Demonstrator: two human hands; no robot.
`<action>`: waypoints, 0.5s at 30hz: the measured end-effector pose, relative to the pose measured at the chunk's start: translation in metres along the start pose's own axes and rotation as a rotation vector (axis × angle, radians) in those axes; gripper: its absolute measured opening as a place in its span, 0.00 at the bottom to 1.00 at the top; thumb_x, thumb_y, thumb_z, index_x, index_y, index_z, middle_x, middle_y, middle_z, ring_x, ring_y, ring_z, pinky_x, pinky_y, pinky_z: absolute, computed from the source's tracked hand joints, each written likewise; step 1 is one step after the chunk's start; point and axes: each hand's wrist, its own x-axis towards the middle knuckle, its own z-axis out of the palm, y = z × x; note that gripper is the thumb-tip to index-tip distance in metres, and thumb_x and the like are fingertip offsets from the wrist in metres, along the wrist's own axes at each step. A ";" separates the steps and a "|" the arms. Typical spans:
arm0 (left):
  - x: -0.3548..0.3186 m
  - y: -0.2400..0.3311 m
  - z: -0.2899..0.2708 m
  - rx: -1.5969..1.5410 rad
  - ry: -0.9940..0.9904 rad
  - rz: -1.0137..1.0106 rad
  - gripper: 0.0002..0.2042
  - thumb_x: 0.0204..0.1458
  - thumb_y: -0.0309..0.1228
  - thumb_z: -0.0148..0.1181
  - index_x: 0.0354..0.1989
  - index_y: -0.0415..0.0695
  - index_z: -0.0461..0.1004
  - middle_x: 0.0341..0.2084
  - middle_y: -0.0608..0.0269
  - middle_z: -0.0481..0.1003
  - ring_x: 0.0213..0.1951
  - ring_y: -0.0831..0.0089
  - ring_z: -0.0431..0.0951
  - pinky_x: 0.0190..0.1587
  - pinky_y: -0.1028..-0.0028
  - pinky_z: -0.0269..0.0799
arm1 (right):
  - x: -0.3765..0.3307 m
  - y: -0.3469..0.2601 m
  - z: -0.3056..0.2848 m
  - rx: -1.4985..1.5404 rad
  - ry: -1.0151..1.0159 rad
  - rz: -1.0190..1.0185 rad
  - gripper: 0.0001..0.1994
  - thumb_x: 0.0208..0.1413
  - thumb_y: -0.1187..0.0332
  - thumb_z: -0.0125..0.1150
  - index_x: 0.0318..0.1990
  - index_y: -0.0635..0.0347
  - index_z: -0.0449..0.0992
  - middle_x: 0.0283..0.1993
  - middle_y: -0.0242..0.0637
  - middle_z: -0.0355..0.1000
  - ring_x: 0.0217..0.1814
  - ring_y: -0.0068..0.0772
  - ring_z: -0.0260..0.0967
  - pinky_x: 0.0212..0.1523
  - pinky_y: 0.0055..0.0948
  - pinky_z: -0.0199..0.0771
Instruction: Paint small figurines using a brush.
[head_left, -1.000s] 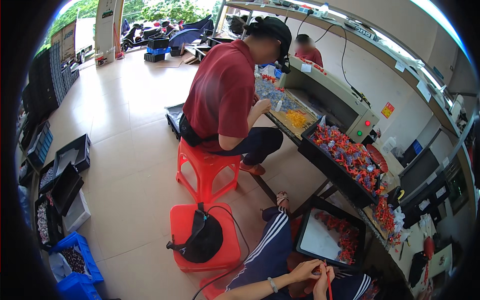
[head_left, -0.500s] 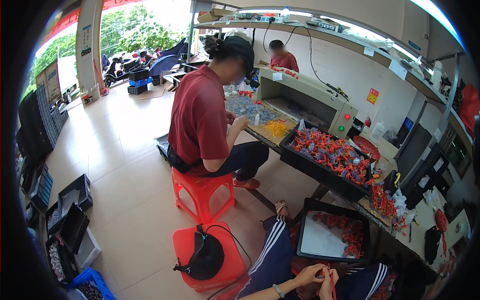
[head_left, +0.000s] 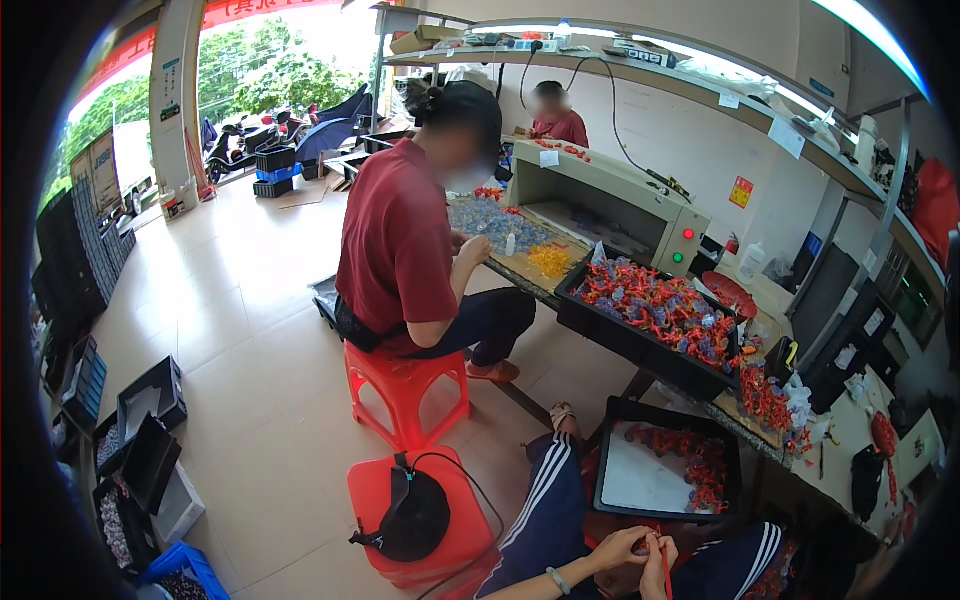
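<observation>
My left hand (head_left: 617, 549), with a bracelet (head_left: 557, 580) at its wrist, is closed around a small reddish piece that the fingers mostly hide. Right against it, my right hand (head_left: 657, 563) is closed on a thin red stick-like thing (head_left: 668, 578), whose kind I cannot make out. Both hands meet above my lap, between my striped trouser legs. Just beyond them is a black tray (head_left: 598, 490) with a white lining. Small red pieces (head_left: 705, 468) with some dark bits lie along its far and right sides.
A co-worker (head_left: 400, 240) sits on a red stool (head_left: 410, 390) at the long workbench (head_left: 535, 285). A black crate (head_left: 640, 345) heaped with red and bluish pieces stands on the bench beside a beige machine (head_left: 610, 190). Left of me, a second red stool (head_left: 375, 475) bears a black cap (head_left: 415, 515).
The view has shifted slightly. My two hands stay together in nearly the same place, with only slight finger movement. The co-worker's head has tilted a little.
</observation>
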 end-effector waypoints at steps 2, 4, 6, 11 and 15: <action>0.001 0.007 -0.004 -0.016 -0.020 0.000 0.26 0.44 0.35 0.66 0.52 0.39 0.69 0.46 0.51 0.73 0.46 0.54 0.75 0.46 0.65 0.72 | 0.002 0.003 -0.003 -0.001 0.004 0.034 0.18 0.51 0.59 0.67 0.25 0.54 0.61 0.26 0.30 0.66 0.31 0.24 0.63 0.35 0.23 0.65; -0.001 0.001 -0.003 -0.011 -0.001 0.013 0.26 0.44 0.35 0.66 0.52 0.39 0.69 0.46 0.51 0.73 0.46 0.54 0.75 0.46 0.65 0.72 | -0.002 -0.003 0.005 0.062 0.016 0.041 0.16 0.53 0.66 0.63 0.24 0.54 0.59 0.25 0.27 0.60 0.29 0.20 0.58 0.32 0.21 0.61; -0.002 -0.001 -0.003 -0.005 0.013 0.029 0.25 0.44 0.35 0.66 0.52 0.39 0.69 0.46 0.51 0.73 0.45 0.54 0.75 0.46 0.65 0.72 | -0.003 -0.004 0.008 0.128 0.032 0.045 0.16 0.55 0.73 0.59 0.23 0.53 0.56 0.24 0.24 0.55 0.28 0.15 0.53 0.30 0.18 0.58; -0.001 -0.001 -0.004 -0.021 -0.001 0.009 0.26 0.44 0.35 0.66 0.52 0.39 0.69 0.46 0.50 0.73 0.46 0.53 0.75 0.46 0.64 0.72 | -0.004 -0.009 0.009 0.173 0.005 0.036 0.16 0.55 0.73 0.59 0.23 0.54 0.57 0.25 0.25 0.57 0.28 0.15 0.53 0.30 0.18 0.56; -0.002 0.000 -0.004 -0.012 0.002 -0.003 0.26 0.44 0.35 0.66 0.52 0.39 0.69 0.46 0.50 0.73 0.46 0.53 0.75 0.46 0.64 0.72 | -0.003 -0.003 0.007 0.158 0.016 0.055 0.16 0.55 0.73 0.59 0.22 0.54 0.57 0.25 0.25 0.57 0.28 0.15 0.53 0.30 0.17 0.56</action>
